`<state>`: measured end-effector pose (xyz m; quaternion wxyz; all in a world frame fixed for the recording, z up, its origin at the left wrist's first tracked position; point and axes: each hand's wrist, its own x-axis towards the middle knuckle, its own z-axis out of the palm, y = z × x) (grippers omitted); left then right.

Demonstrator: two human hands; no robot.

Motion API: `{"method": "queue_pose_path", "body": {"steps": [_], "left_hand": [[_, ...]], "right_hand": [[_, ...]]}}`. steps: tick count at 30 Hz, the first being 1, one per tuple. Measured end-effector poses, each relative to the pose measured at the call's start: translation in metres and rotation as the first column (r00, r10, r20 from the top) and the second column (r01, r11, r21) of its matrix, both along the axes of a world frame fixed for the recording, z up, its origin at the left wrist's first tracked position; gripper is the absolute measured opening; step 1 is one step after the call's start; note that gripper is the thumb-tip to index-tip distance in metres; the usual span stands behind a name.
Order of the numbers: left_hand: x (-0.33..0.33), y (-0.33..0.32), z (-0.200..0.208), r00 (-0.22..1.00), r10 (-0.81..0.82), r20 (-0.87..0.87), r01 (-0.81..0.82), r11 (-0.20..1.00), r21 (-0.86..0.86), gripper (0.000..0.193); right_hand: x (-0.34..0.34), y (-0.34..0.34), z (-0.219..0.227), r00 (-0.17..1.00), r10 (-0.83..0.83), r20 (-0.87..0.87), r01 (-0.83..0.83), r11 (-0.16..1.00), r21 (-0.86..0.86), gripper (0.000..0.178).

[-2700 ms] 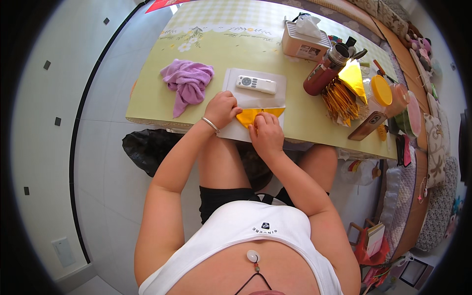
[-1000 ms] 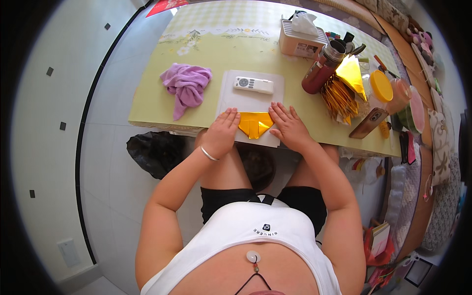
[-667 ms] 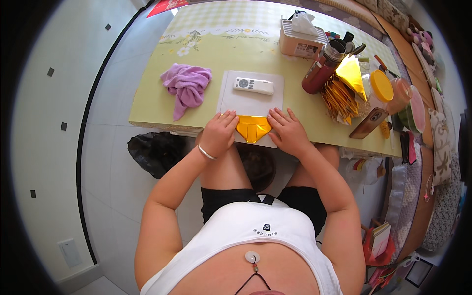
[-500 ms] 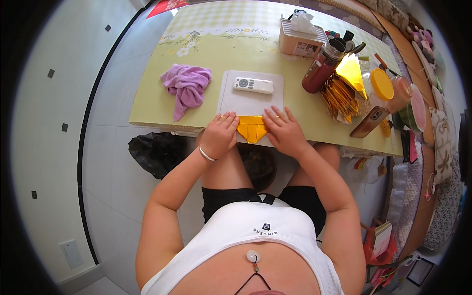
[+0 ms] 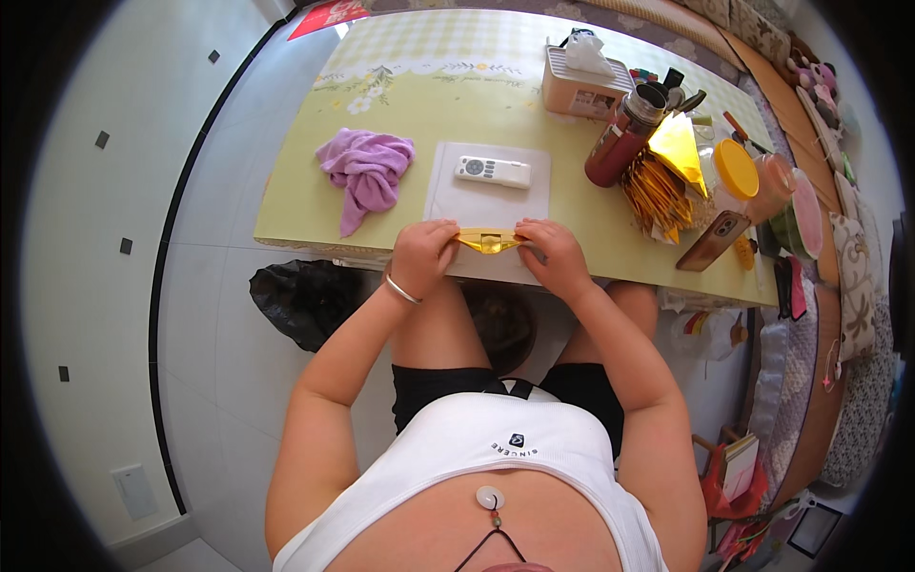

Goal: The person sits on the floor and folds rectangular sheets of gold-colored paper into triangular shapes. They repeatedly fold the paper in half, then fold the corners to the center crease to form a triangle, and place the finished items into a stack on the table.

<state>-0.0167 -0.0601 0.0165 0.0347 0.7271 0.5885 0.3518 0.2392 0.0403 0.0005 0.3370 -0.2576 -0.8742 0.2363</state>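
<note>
At the near edge of the counter, our left hand gripped the gold foil at its nine o'clock end, our right hand at three, fingers curled tight. Half a second earlier, flatter fingers framed a deeper, tapered shape; now it made a narrow band, long axis nine-to-three, bulging toward six. Beyond, at twelve, the white remote lay on a white sheet.

Shiny gold paper, folded narrow
</note>
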Motion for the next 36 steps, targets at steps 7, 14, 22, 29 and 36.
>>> {"method": "queue_pose_path", "body": {"steps": [7, 14, 22, 29, 36], "left_hand": [[-0.007, 0.010, -0.008, 0.833, 0.136, 0.536, -0.044, 0.983, -0.180, 0.017], [-0.001, 0.017, 0.017, 0.493, 0.244, 0.835, 0.024, 0.956, -0.294, 0.017], [0.000, 0.016, 0.020, 0.145, 0.273, 0.951, 0.081, 0.955, -0.286, 0.011], [0.013, 0.013, 0.026, 0.034, 0.239, 0.970, 0.121, 0.963, -0.241, 0.007], [0.020, 0.009, 0.025, 0.170, 0.212, 0.962, 0.073, 0.971, -0.227, 0.007]], "right_hand": [[-0.003, 0.002, 0.001, 0.973, -0.098, -0.210, 0.027, 0.947, -0.319, 0.016], [-0.010, -0.003, 0.023, 0.886, -0.371, -0.279, 0.024, 0.637, -0.770, 0.013], [-0.011, -0.014, 0.040, 0.654, -0.484, -0.581, -0.178, 0.648, -0.741, 0.017], [-0.005, -0.020, 0.038, 0.599, -0.434, -0.673, -0.130, 0.776, -0.617, 0.011], [0.006, -0.028, 0.042, 0.661, -0.445, -0.604, -0.066, 0.767, -0.638, 0.010]]}}
